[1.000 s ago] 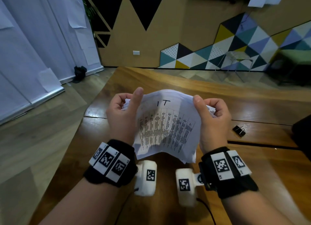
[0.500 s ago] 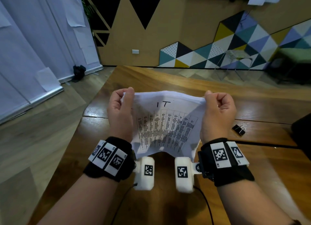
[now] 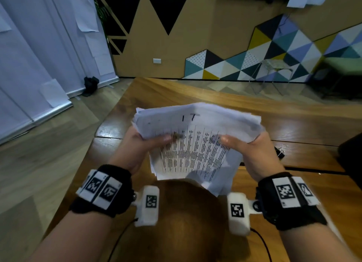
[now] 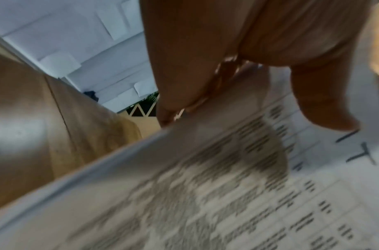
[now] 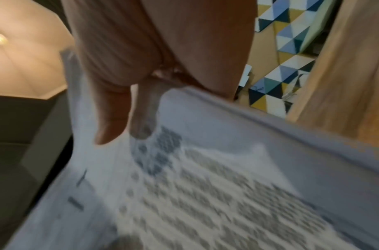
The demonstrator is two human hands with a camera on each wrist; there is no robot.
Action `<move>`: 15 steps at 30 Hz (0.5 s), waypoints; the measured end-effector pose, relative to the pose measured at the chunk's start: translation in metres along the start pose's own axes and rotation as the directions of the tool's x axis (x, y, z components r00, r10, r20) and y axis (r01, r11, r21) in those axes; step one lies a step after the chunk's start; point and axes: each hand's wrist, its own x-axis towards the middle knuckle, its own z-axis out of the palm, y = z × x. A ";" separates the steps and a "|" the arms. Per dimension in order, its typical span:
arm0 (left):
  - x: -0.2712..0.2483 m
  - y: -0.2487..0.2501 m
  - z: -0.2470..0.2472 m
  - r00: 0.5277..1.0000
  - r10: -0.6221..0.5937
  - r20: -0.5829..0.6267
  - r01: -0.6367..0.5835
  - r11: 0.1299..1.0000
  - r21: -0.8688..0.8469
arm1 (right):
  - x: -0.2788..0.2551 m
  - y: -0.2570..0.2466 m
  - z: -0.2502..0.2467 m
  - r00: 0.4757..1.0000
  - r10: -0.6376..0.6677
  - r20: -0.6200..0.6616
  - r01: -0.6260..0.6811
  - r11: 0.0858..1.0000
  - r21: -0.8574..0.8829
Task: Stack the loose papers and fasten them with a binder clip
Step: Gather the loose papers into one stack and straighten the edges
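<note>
A bundle of white printed papers (image 3: 195,144), marked "IT" at the top, is held up over the wooden table (image 3: 176,93). My left hand (image 3: 145,142) grips its left side with the thumb laid across the print, and my right hand (image 3: 244,144) grips the right side the same way. The sheets bend and their lower edges fan out unevenly. The left wrist view shows the papers (image 4: 205,194) under my left hand (image 4: 227,84), blurred. The right wrist view shows the papers (image 5: 205,186) under my right hand (image 5: 141,84). A black binder clip (image 3: 279,151) lies on the table just right of my right hand.
The table's left edge runs close beside my left arm, with wooden floor (image 3: 39,144) beyond. A dark object (image 3: 350,160) sits at the table's right edge. A seam between table boards (image 3: 313,170) crosses behind the right hand.
Both hands have shifted from fists at the top corners to a grip lower on the sides, thumbs across the page. The top of the bundle has tipped away and flattened.
</note>
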 end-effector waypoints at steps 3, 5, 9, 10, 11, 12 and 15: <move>-0.005 -0.013 -0.001 0.997 -0.069 0.019 0.067 0.995 0.072 | -0.006 0.029 -0.005 0.992 0.126 0.024 -0.124 0.990 -0.071; -0.005 -0.025 0.004 0.994 -0.105 -0.042 0.109 0.989 0.105 | -0.012 0.059 -0.002 0.977 0.212 0.019 -0.208 0.970 -0.129; -0.003 -0.023 0.011 0.982 -0.139 -0.130 0.156 0.979 0.130 | -0.013 0.089 -0.003 0.966 0.246 -0.083 -0.259 0.936 -0.239; -0.002 -0.016 0.008 0.984 -0.126 -0.129 0.146 0.977 0.155 | -0.010 0.088 -0.005 0.966 0.241 -0.097 -0.259 0.923 -0.284; -0.002 -0.007 0.005 0.986 -0.099 -0.131 0.122 0.975 0.183 | -0.007 0.084 -0.006 0.965 0.242 -0.104 -0.263 0.900 -0.346; -0.003 0.004 -0.001 0.990 -0.059 -0.132 0.087 0.972 0.217 | -0.003 0.076 -0.008 0.965 0.238 -0.107 -0.260 0.863 -0.433; -0.004 0.032 -0.017 0.997 -0.006 -0.076 0.035 0.921 0.387 | 0.012 0.038 -0.012 0.980 0.195 -0.031 -0.148 0.619 -0.771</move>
